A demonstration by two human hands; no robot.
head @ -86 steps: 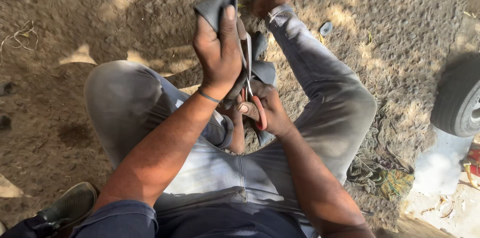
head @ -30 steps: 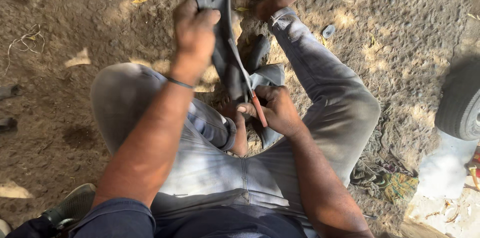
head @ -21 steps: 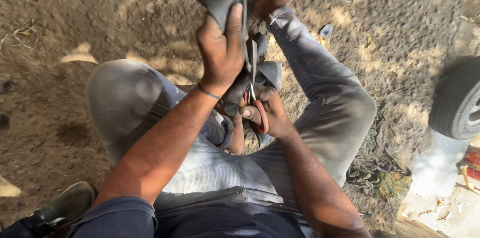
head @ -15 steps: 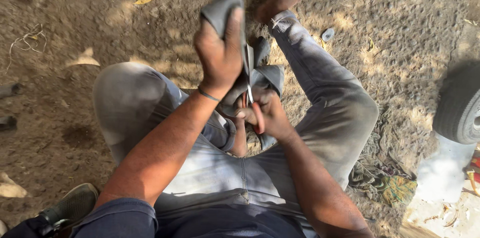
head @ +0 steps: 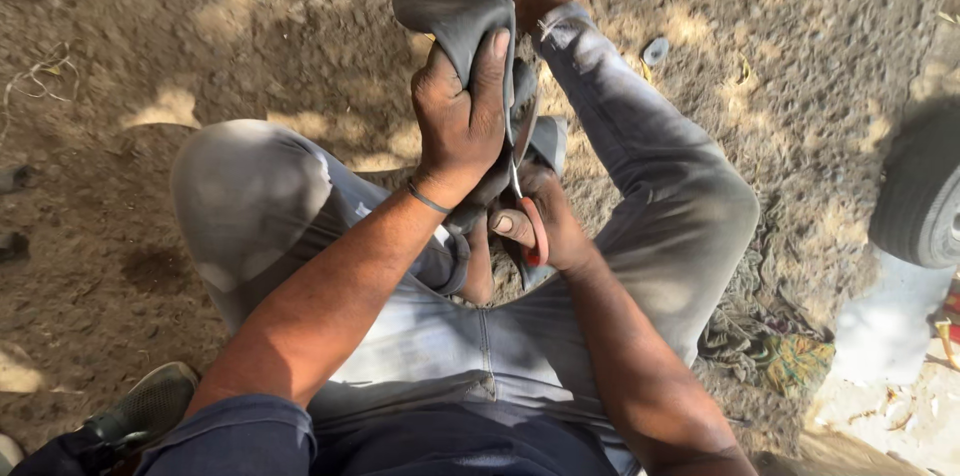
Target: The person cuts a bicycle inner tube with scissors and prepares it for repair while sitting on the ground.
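Between left fingers (head: 478,71): rubber piece (head: 450,16), above scissors (head: 525,186).

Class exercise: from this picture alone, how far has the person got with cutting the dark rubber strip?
Done: a cut piece of dark rubber seems to lie between the legs already. In hand: the left hand holds the rubber strip up taut, while the right hand works red-handled scissors into it. Left: the length above the left hand looks uncut; how far the blades have gone is hidden.
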